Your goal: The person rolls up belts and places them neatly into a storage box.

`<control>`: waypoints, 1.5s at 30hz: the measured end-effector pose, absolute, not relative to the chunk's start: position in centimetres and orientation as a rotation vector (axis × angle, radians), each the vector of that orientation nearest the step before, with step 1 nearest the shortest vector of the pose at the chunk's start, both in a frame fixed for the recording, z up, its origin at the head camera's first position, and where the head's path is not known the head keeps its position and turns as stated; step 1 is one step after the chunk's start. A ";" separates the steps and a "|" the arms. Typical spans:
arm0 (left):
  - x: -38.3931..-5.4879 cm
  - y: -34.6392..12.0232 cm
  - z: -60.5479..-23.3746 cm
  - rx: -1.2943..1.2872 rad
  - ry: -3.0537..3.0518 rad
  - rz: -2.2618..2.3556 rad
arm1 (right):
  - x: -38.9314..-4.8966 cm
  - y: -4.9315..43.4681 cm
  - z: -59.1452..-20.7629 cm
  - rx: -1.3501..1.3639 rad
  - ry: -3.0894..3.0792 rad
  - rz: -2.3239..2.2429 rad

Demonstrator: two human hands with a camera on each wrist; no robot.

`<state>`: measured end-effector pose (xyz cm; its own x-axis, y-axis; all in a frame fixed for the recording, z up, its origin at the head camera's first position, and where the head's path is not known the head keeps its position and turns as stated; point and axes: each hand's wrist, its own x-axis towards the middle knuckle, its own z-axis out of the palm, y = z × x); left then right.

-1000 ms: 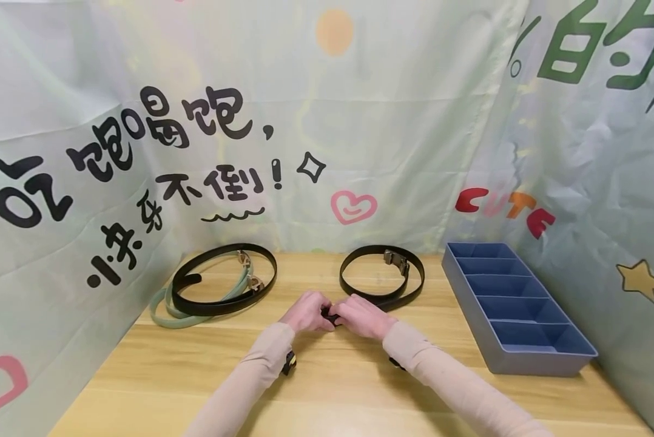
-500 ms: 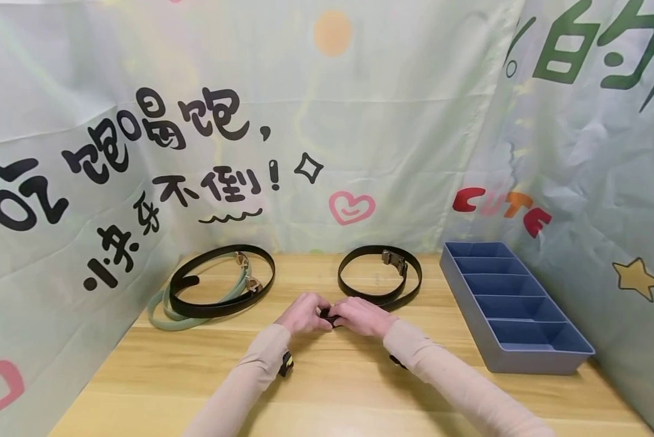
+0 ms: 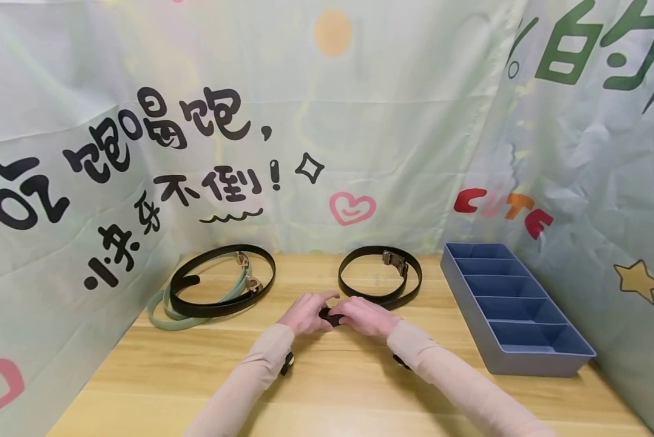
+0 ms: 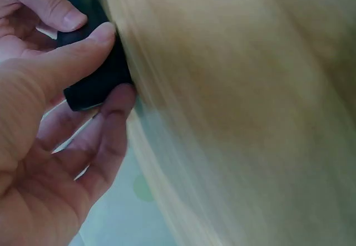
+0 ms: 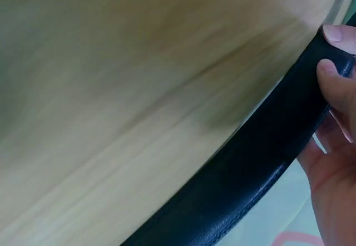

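Observation:
Both hands meet over the middle of the table at one end of a black leather belt. My left hand holds this short folded or rolled end, its thumb on the near face and fingertips beneath in the left wrist view. Close beside it, my right hand pinches the strap between thumb and fingers in the right wrist view. From there the belt runs back into a loose standing loop with a dark metal buckle. Part of the belt is hidden under the right hand.
At the back left, another black belt stands in a loop around a pale green belt with a metal buckle. A blue-grey box with several compartments stands on the right of the wooden table. Printed cloth hangs behind.
The left index finger has lifted and stretched toward the right hand, and more of the black belt end shows between the hands. The right hand has shifted slightly to the right.

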<state>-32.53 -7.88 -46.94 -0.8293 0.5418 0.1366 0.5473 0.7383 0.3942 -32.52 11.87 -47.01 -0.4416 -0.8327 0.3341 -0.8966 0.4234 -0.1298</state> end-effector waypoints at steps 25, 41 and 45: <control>-32.1 -7.2 -46.6 -0.859 -2.888 -0.562 | -32.5 12.0 -47.4 1.573 -2.272 0.445; -31.8 -6.7 -46.7 -0.786 -2.904 -0.623 | -32.0 11.9 -46.9 1.461 -2.533 0.351; -31.8 -6.9 -46.8 -0.850 -2.921 -0.651 | -32.1 12.3 -47.3 1.490 -2.446 0.404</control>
